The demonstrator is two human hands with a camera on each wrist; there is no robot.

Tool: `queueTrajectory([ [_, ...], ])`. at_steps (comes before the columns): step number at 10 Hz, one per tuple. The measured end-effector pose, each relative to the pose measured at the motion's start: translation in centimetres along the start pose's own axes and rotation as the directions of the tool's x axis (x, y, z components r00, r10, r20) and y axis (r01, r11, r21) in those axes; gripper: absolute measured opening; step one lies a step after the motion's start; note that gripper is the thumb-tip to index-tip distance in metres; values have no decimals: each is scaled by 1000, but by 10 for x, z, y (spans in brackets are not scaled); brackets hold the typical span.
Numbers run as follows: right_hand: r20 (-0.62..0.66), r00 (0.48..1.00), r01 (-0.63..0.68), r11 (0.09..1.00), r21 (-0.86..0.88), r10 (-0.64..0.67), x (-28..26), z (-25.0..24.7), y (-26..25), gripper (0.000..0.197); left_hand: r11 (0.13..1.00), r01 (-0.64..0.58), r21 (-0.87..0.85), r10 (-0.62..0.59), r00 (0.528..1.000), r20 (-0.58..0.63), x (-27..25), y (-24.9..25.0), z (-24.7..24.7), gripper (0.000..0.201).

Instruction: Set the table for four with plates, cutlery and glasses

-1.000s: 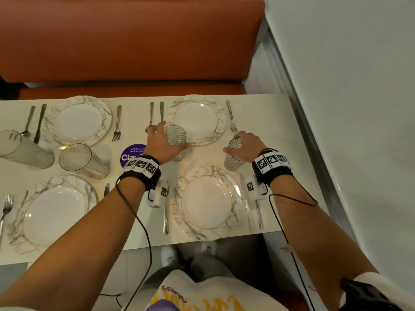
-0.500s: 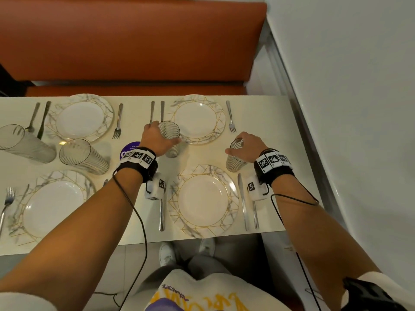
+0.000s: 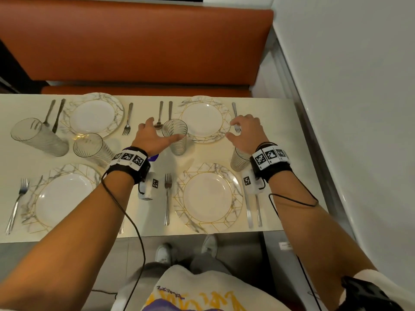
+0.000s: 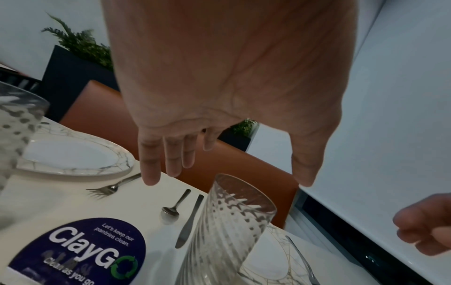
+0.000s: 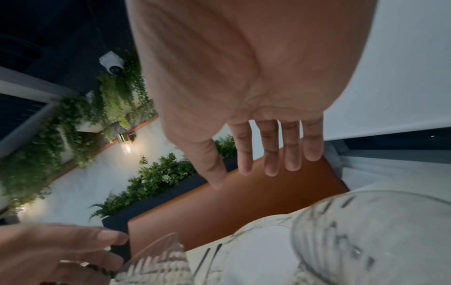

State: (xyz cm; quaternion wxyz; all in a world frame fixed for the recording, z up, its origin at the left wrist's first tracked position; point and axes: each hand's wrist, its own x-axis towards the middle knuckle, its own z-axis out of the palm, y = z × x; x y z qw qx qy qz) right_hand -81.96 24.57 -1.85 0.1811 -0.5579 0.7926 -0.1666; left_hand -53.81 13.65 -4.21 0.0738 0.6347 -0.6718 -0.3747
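Note:
Four marble-rimmed plates (image 3: pixel 207 196) lie on the cream table (image 3: pixel 276 122), each with cutlery beside it. A ribbed glass (image 3: pixel 175 135) stands upright left of the far right plate (image 3: pixel 204 118). My left hand (image 3: pixel 165 129) hovers over this glass (image 4: pixel 227 221) with straight spread fingers (image 4: pixel 151 173), not gripping it. A second glass (image 3: pixel 239 159) stands at the upper right of the near right plate. My right hand (image 3: pixel 231 130) is above and beyond that glass (image 5: pixel 380 241), its fingers (image 5: pixel 270 164) straight and holding nothing.
Two more glasses (image 3: pixel 38 136) (image 3: pixel 94 149) stand between the left plates. A purple sticker (image 4: pixel 80 250) lies on the table under my left wrist. An orange bench (image 3: pixel 134 41) runs along the far edge, and a white wall (image 3: pixel 359 86) closes the right side.
Both hands gripped their glasses before; now both have let go, opened and lifted. The right hand moved farther toward the far plate's fork.

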Motion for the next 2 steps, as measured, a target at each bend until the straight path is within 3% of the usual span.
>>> queueTrajectory([
  [1,-50,996,84,992,93,-79,-7,8,-28,29,998,20,-59,-21,1000,-13,-4,-17,-13,123],
  [2,-38,991,129,979,155,-125,-16,26,-56,21,993,9,-114,-19,996,-91,-10,-34,-22,104],
])
